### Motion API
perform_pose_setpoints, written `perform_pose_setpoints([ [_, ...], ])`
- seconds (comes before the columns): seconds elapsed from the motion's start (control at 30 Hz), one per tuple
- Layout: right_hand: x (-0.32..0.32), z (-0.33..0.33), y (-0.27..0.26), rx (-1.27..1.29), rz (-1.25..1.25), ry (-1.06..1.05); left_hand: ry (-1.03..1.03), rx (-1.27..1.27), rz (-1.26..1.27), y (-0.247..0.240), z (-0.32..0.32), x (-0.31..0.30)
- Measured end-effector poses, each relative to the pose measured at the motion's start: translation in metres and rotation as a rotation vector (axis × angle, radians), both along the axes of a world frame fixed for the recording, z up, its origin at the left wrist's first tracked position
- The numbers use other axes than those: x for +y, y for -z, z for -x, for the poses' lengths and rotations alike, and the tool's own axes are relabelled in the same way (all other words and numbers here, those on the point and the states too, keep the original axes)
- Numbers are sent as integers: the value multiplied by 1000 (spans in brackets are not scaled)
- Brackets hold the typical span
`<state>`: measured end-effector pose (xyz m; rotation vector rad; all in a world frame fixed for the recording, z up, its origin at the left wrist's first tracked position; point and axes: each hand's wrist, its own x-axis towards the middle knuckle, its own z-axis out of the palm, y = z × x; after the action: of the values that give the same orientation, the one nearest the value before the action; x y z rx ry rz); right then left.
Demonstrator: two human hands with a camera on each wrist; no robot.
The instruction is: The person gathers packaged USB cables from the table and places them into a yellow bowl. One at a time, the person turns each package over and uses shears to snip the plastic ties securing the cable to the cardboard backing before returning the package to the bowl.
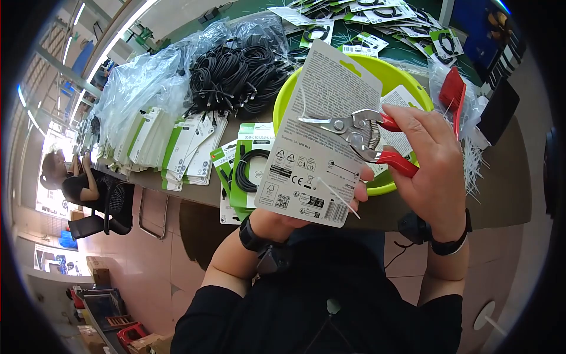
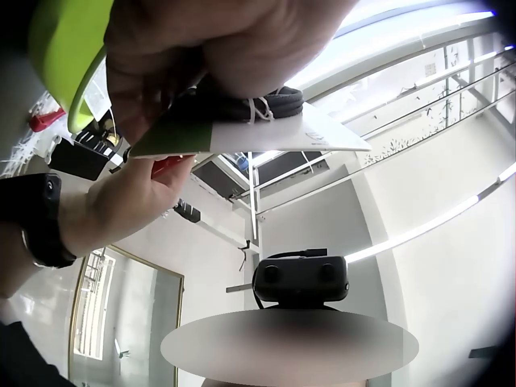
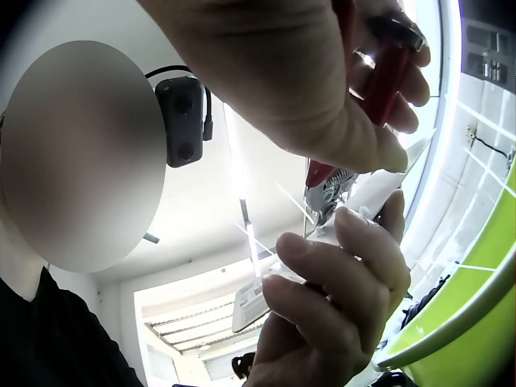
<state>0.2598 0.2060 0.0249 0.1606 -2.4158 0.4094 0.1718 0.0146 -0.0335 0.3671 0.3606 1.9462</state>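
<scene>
My left hand (image 3: 339,298) grips a cable package card (image 1: 318,133) from beneath, its printed back tilted up toward the head camera. On the card's other face a coiled black cable (image 2: 278,105) shows in the left wrist view, tied with a white tie. My right hand (image 1: 433,159) holds red-handled pruning shears (image 1: 359,133) by both handles. Their metal blades lie over the card's back, tips close to a thin white cable tie tail (image 1: 303,103) near its left edge. Another white tie tail (image 1: 339,194) sticks out near the barcode.
Behind the card stands a yellow-green basin (image 1: 424,88) with a package card in it. Left of it are a heap of black cables (image 1: 242,76), clear plastic bags (image 1: 147,85) and stacked cards (image 1: 194,147). A red-handled item (image 1: 453,91) lies right. Packaged cables (image 1: 383,15) pile up at the back.
</scene>
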Motion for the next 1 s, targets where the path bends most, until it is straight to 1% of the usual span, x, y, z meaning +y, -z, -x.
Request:
perform_pose_setpoints([
  [0.2,-1,1,1,14,-45,-5,0,6,-58,6,1,2],
  [0.3,-1,1,5,-175,203,-59,-5,9,-56,8,3,3],
  [0.33,0,0,5,-175,201,-62,1,-22,-68,5,5,5],
  [0.43,1,-4,6,37,464,-68,-3,-111,-88,5,10,6],
  [0.47,1,-7,6,22,466,-72,-39,-86,-106,6,12,6],
  [0.57,0,-13,5,-35,60,-32,-109,-28,-140,7,15,3],
  [0.7,-4,-11,11,-78,3,-54,-151,-81,-110,2,12,4],
  [0.8,-6,-9,10,-86,-40,-48,-227,-51,38,-1,11,4],
  [0.87,-6,-9,11,-90,-59,-45,-210,-5,7,2,13,3],
  [0.93,-4,-11,15,-177,14,-70,-173,88,-60,5,16,2],
  [1.0,-1,-12,19,-219,48,-82,-158,74,-105,3,18,2],
])
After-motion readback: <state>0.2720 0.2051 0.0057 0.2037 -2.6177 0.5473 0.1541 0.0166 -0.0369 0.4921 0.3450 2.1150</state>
